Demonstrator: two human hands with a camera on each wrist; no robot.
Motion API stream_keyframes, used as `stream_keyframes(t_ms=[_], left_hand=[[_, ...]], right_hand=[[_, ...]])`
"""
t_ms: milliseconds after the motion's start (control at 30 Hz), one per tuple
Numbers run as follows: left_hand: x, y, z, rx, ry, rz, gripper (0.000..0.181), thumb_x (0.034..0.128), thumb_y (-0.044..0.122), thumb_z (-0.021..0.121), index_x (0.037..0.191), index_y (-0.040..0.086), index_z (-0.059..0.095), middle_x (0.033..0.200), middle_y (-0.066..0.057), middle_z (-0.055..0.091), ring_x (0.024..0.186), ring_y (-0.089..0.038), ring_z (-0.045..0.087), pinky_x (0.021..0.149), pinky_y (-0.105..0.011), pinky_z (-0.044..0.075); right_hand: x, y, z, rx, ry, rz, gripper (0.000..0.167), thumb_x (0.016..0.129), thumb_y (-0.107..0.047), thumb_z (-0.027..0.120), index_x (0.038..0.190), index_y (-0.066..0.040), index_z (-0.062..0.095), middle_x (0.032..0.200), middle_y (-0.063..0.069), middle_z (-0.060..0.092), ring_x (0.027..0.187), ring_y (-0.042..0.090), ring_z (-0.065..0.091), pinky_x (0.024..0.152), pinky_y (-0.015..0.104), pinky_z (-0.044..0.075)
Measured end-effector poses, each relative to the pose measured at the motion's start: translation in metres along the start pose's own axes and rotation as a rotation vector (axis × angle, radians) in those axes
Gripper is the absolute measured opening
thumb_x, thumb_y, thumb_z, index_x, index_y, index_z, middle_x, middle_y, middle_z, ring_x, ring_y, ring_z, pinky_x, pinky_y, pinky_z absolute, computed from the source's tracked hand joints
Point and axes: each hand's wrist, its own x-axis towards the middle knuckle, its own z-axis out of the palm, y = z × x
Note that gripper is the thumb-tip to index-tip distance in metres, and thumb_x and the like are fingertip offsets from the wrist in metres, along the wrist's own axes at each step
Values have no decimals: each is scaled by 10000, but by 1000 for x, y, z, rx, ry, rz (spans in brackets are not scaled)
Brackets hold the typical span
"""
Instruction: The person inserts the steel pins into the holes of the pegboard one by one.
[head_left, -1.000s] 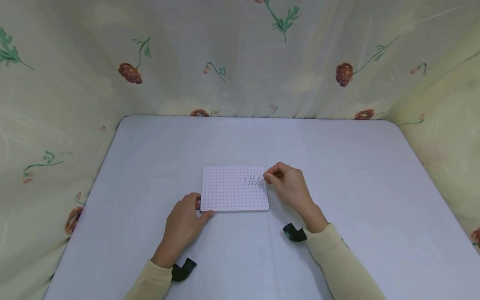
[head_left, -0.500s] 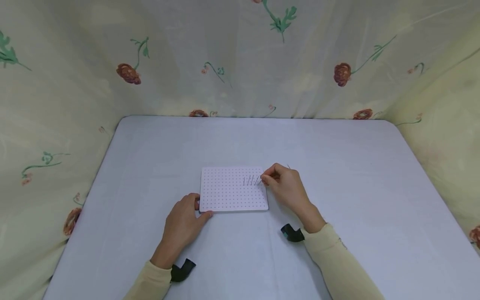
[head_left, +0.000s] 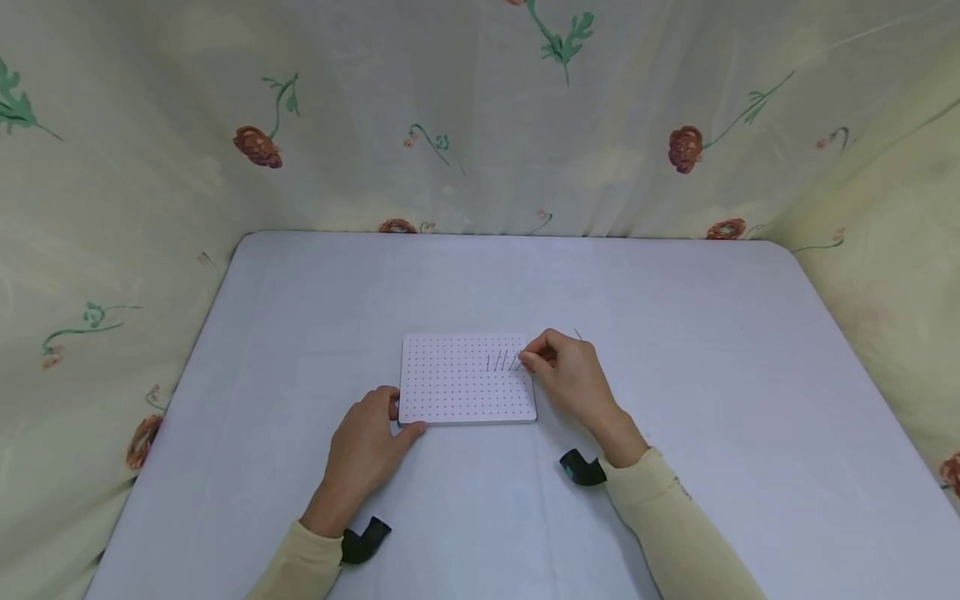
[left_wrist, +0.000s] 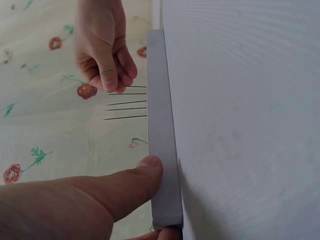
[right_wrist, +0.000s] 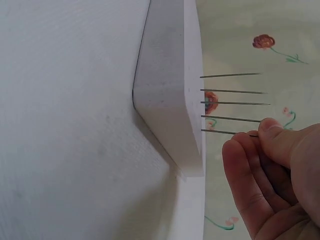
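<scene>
A white pegboard [head_left: 457,392] with rows of small holes lies flat on the table. Several thin metal pins [right_wrist: 234,103] stand in a row near its right side, some of them leaning slightly. My right hand [head_left: 570,375] pinches the upper part of the end pin [right_wrist: 217,132] between thumb and fingers; that pin's lower end meets the board's face. At the near left corner, my left hand [head_left: 367,446] holds the board, thumb [left_wrist: 145,175] against the front edge and fingers by the left side, partly hidden.
Beyond my right hand, another thin pin [head_left: 577,333] shows, partly hidden by the hand. The table [head_left: 675,317] has a white cover, and a flowered curtain [head_left: 480,125] hangs behind and at both sides. Black curved pieces [head_left: 365,540] are at both wrists.
My right hand has shifted slightly left and nearer, still pinching the end pin, and more of the pin beyond it shows. The left hand keeps its hold on the board.
</scene>
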Motion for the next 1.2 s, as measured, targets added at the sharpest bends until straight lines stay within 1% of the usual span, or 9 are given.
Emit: stream_keyframes(t_ms=[300,733,1000,1200], left_hand=[[1,-1,0,9,-1,-12,546,863,239,821,1280,-35,601,931,-92,623,746,-194,515,583,-268,386],[1,1,-1,19,-3,-18,556,859,243,827,1288,-28,599,930,-87,621,746,-190,517,585,-264,386],[2,1,-1,12,0,-21,557,861,240,826,1293,-28,598,928,-86,620,742,-189,515,577,-262,384],[1,2,-3,17,-3,-12,540,863,226,822,1281,-33,599,925,-85,619,736,-186,508,576,-264,381]], right_hand=[[0,-1,2,-24,2,-17,89,947,-164,735,939,-80,707,899,68,751,798,167,668,703,261,514],[1,-2,5,-35,9,-36,98,935,-163,749,928,-76,706,877,69,742,777,166,647,703,276,504],[1,-2,3,-20,-2,-21,97,937,-174,748,939,-85,712,885,60,745,784,159,656,705,271,512],[2,-4,2,-18,-14,-3,94,937,-179,749,961,-93,721,914,53,752,806,163,679,735,300,539]])
